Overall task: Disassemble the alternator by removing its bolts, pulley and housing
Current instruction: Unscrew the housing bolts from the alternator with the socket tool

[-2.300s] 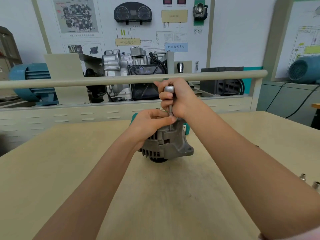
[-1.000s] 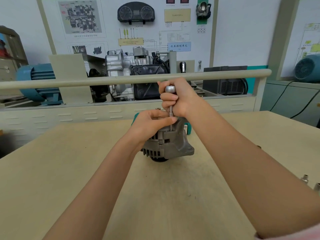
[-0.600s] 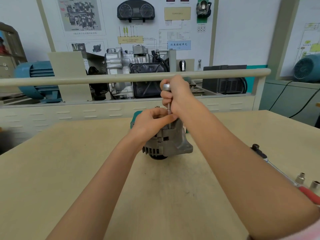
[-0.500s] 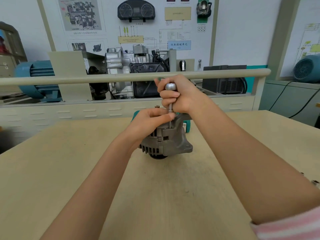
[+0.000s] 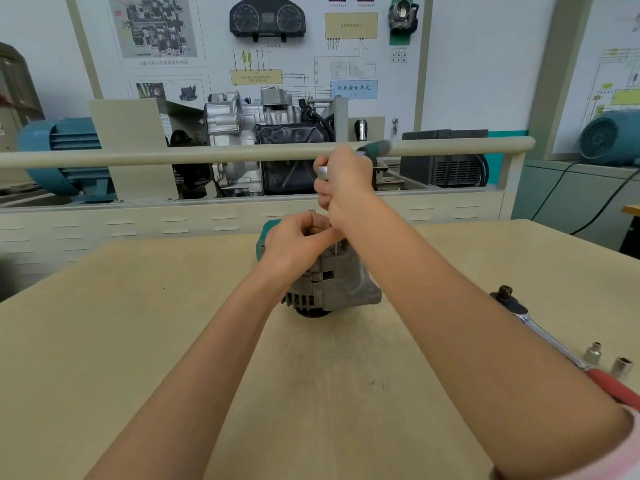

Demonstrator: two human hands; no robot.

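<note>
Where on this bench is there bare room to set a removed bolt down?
Bare tabletop lies left of the grey metal alternator, beyond the left forearm, and between both forearms in front of it. The right side is crowded: a red-handled ratchet wrench and two small silver sockets.

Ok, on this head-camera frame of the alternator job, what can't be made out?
- Bolt being worked: hidden by the left hand on the alternator, head view.
- Driver tip: the shaft runs behind the left hand's fingers below the right hand.
- Driver handle: motion-blurred.
- Ratchet: its red grip is covered by the right forearm.
- Pulley: underneath, mostly hidden by the housing.
</note>
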